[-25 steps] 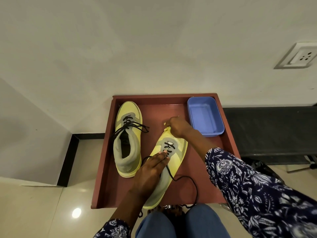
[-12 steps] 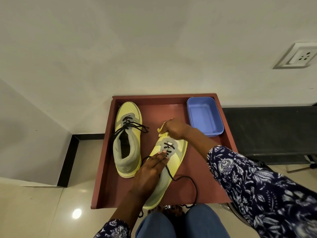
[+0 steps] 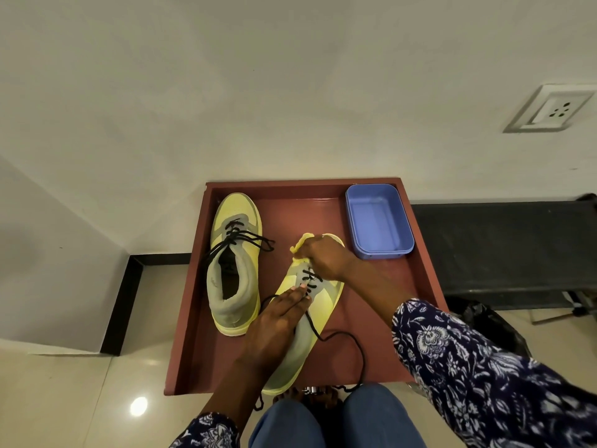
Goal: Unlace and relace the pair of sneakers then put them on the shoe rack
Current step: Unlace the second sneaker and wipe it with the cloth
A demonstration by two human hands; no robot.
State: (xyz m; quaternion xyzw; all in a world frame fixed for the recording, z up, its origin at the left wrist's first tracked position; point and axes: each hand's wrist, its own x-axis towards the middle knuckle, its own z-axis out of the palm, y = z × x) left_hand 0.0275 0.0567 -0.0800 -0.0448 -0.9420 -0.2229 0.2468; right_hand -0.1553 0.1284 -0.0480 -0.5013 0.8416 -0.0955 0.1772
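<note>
While left hand (image 3: pixel 277 321) lies flat hiding sneaker (image 3: pixel 318 305) | right hand (image 3: pixel 324 257) seemingly pinches cloth (image 3: pixel 302 242)

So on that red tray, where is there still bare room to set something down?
Bare tray shows between the right sneaker and the right rim, below the blue tub, though a loose lace loops there. Another patch lies at the near left corner, below the left sneaker. The middle is crowded by both hands.

Bare tray floor (image 3: pixel 381 315) along the right edge and across the near right corner, crossed only by a loose black lace (image 3: pixel 355 342). Blue tub (image 3: pixel 378 221) blocking the far right corner; laced sneaker (image 3: pixel 234 263) filling the left edge. Narrow open strip between the two sneakers.
</note>
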